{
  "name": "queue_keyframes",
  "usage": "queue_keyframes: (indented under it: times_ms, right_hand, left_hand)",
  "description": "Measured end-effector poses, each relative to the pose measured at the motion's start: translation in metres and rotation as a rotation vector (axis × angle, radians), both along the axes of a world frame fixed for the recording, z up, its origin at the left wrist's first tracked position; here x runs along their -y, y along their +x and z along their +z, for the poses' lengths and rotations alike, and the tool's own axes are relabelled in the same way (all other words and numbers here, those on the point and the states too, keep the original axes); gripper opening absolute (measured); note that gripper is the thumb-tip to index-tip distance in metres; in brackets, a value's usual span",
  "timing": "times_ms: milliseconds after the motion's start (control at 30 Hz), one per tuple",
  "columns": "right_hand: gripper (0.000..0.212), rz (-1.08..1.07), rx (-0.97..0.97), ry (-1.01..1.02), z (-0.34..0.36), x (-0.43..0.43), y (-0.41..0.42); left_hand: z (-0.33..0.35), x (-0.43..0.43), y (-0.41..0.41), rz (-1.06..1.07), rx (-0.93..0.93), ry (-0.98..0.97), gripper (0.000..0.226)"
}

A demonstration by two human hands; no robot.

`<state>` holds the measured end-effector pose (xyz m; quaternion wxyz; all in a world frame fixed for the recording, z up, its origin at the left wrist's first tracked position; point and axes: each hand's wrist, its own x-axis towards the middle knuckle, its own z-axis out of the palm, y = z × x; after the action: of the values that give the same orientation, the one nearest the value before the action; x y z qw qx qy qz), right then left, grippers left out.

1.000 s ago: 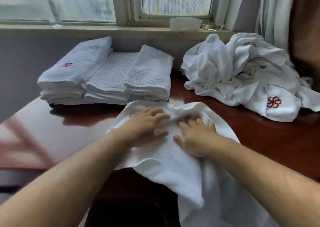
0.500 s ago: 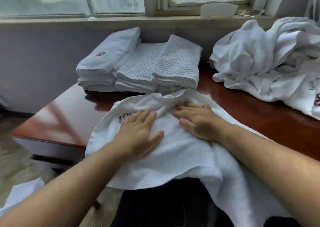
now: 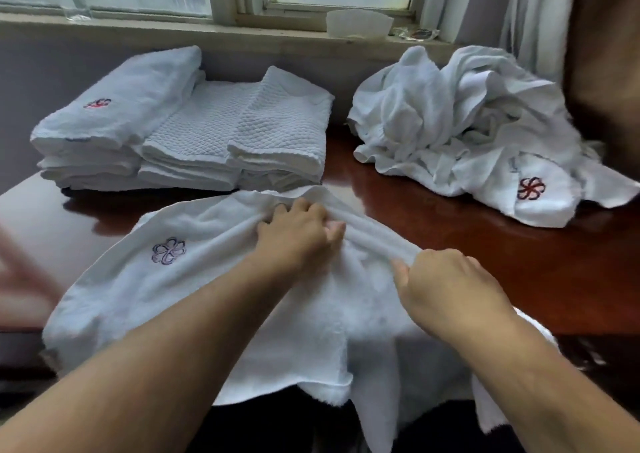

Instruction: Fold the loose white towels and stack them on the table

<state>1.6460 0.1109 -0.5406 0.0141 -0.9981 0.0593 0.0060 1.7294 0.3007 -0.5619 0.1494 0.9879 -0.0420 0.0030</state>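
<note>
A white towel [image 3: 194, 300] with a blue flower emblem lies spread over the near edge of the dark red table [image 3: 485, 262], its lower part hanging off. My left hand [image 3: 298, 234] pinches a raised ridge along the towel's far edge near the middle. My right hand [image 3: 446, 283] grips the same ridge further right, fingers curled round it. Folded white towels [image 3: 187, 130] are stacked at the back left. A loose heap of white towels [image 3: 460, 127] with a red flower emblem sits at the back right.
A window sill [image 3: 173, 31] runs behind the table with a white plastic container [image 3: 358, 24] on it. Curtains [image 3: 526, 9] hang at the right. The table's left edge drops off beside the folded stack.
Both hands lay flat on the towel before; now their fingers have curled and gathered the far edge into a ridge. The right hand has shifted to the right.
</note>
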Motion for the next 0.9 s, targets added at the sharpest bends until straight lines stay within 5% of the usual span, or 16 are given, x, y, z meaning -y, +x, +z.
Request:
queue_keyframes:
  times_ms: [133,267,467,567,700,800,900]
  right_hand:
    - [0.046,-0.137,-0.084,-0.044,-0.019,0.014,0.005]
    - [0.022,0.015,0.117,-0.200,-0.023,0.032,0.033]
    - [0.028,0.210,0.258,-0.302,-0.005,0.044,0.116]
    - [0.030,0.084,0.313,-0.266,-0.003,0.015,0.128]
    - [0.022,-0.033,0.278,0.024,-0.017,-0.003,0.106]
    - [0.049,-0.200,0.166,0.000,-0.025,0.028,0.073]
    - [0.084,-0.418,0.043,0.054,-0.030,0.075,0.062]
  left_hand:
    - [-0.019,0.014,0.000,-0.003,0.155,0.103,0.054]
    - [-0.029,-0.002,0.003,-0.115,0.205,0.010,0.064]
    - [-0.023,-0.007,-0.002,-0.450,0.185,0.029,0.053]
    - [-0.014,-0.001,-0.001,-0.381,0.108,0.129,0.050]
    - [0.010,0.032,0.016,-0.145,0.132,0.200,0.021]
    - [0.019,0.059,0.043,-0.154,0.191,0.227,0.029]
    - [0.008,0.084,0.061,-0.470,0.192,0.162,0.044]
